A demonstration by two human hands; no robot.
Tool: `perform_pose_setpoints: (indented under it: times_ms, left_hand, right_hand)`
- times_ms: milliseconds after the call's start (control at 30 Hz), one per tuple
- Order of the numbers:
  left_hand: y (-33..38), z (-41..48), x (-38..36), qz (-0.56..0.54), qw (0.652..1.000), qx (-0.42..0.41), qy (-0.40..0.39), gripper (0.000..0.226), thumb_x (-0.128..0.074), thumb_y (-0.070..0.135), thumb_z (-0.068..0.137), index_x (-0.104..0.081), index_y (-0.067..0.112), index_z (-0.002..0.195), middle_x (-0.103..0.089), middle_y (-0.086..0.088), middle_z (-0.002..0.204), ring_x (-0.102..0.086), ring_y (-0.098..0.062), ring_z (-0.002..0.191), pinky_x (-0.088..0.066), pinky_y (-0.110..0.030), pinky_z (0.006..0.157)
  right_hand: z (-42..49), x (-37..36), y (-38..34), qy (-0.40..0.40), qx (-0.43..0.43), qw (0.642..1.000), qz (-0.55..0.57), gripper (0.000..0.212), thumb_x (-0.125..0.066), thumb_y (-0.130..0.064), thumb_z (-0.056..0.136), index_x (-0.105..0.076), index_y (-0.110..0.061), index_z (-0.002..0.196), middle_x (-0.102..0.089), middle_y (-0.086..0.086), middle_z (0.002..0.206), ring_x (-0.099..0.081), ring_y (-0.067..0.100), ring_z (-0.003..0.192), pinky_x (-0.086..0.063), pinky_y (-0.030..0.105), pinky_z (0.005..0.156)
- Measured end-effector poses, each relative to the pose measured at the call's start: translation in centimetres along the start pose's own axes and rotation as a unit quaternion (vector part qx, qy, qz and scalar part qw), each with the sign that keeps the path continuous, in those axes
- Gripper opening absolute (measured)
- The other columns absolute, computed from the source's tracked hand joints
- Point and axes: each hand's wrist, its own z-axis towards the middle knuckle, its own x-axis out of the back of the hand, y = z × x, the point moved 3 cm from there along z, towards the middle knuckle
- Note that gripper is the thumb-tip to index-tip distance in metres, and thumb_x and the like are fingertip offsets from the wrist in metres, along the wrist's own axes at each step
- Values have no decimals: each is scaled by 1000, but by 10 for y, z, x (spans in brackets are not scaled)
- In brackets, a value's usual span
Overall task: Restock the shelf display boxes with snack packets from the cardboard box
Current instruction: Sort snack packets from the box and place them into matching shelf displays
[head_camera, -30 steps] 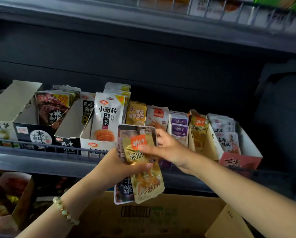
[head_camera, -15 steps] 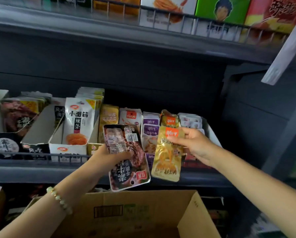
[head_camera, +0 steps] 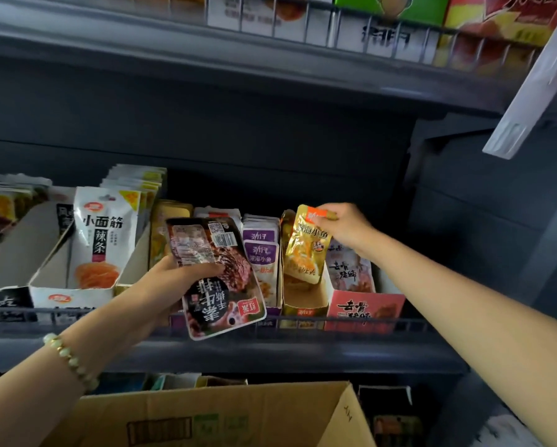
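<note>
Head view catches us partway through restocking. Our right hand (head_camera: pixel 344 227) pinches the top edge of a gold foil snack packet (head_camera: pixel 306 250) between thumb and curled fingers. The packet hangs below the hand, its lower end dipping into the narrow gold cardboard display box (head_camera: pixel 304 309) directly beneath. We see much bare card in that box, so we judge this packet is being set in, not yet released, and that more could follow. Our left hand (head_camera: pixel 164 285), a pale bead bracelet (head_camera: pixel 70 359) at its wrist, grips a dark glossy packet (head_camera: pixel 219 279) printed with brown meat. Its thumb lies across the packet's face, and the packet is held upside down in front of the shelf rather than in any box. Whether other packets lie behind it we cannot tell. Well to the left of that hand, a grey-walled open display box (head_camera: pixel 15 250) shows much bare side and looks short of stock. Next to that box, the tall white packets with orange print (head_camera: pixel 104 237) stand in a long row. Between our two hands, the purple-and-white packets (head_camera: pixel 261 253) fill their slot. Just under the right wrist, the red cardboard display box (head_camera: pixel 364 309) holds pale packets. Below both hands sits the open brown cardboard box (head_camera: pixel 225 417), its inside hidden from us, so we cannot say how much is left.
</note>
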Motion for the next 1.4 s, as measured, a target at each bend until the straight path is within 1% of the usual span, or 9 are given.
perform_pose_setpoints:
  times_ms: [67, 200, 567, 700, 867, 967, 1067, 1200, 1400]
  left_hand:
    - [0, 3, 0, 16, 1000, -3, -8, 23, -72, 19, 82, -57, 26, 99, -70, 0, 96, -65, -22, 94, -47, -42, 93]
    - [-2, 6, -5, 32, 999, -6, -14, 24, -71, 20, 82, -55, 28, 98, -68, 3, 91, -64, -16, 86, -46, -33, 75]
    - [-11, 10, -3, 65, 998, 11, -11, 48, -78, 33, 69, -57, 26, 111, -74, 3, 98, -68, -21, 95, -45, -48, 100]
    - [-13, 7, -4, 65, 998, 9, -21, 33, -74, 26, 79, -59, 27, 108, -74, 7, 93, -68, -17, 92, -46, -42, 96]
    - [-13, 1, 1, 65, 998, 4, -25, 36, -73, 27, 80, -59, 24, 113, -72, 5, 100, -67, -16, 93, -47, -33, 76]
    - [-13, -7, 6, 58, 998, 4, -23, 36, -73, 30, 81, -58, 26, 114, -72, 3, 105, -66, -20, 101, -47, -45, 96]
    - [-13, -15, 15, 27, 1000, 6, -7, 24, -70, 33, 83, -60, 28, 104, -72, 3, 104, -64, -22, 104, -41, -50, 105]
    - [-13, -31, 29, -13, 1000, -1, 19, 16, -64, 35, 89, -64, 25, 102, -76, 1, 96, -68, -22, 99, -44, -49, 103]
    - [-16, -75, 59, 40, 989, -100, 105, 45, -63, 25, 89, -42, 25, 128, -55, 5, 116, -57, -10, 99, -45, -21, 76]
  right_hand:
    - [6, -7, 2, -51, 28, 997, -46, 20, -61, -16, 93, -67, -12, 112, -66, 1, 100, -61, 13, 94, -49, 31, 83]
    - [17, -14, 7, -69, 56, 995, -53, 20, -69, -9, 86, -68, -14, 105, -67, 3, 106, -61, 12, 101, -51, 32, 87]
    - [26, -31, 16, -31, 134, 981, -133, 15, -71, -12, 83, -68, -20, 95, -65, -5, 94, -60, 10, 89, -52, 28, 79]
    - [21, -36, 19, 8, 146, 979, -140, 14, -69, -12, 85, -66, -20, 96, -63, -5, 96, -56, 9, 87, -44, 20, 69]
    - [16, -36, 18, 37, 128, 980, -145, 20, -68, -12, 85, -64, -20, 103, -62, -2, 108, -57, 13, 101, -46, 26, 81]
    - [-7, -40, -7, 77, 104, 990, -51, 15, -63, -15, 90, -62, -20, 103, -61, -6, 106, -54, 4, 95, -40, 13, 76]
    - [-53, -64, -41, -18, 41, 995, 94, 15, -54, -28, 95, -60, -21, 107, -62, -10, 101, -58, 3, 92, -45, 13, 75]
    - [-114, -99, -67, -157, -51, 954, 250, 37, -59, -44, 88, -59, -27, 121, -66, -5, 119, -59, 15, 113, -44, 35, 102]
    - [-153, -107, -100, -101, -26, 934, 342, 33, -70, -11, 83, -66, -20, 114, -74, -2, 100, -71, 9, 90, -57, 25, 80]
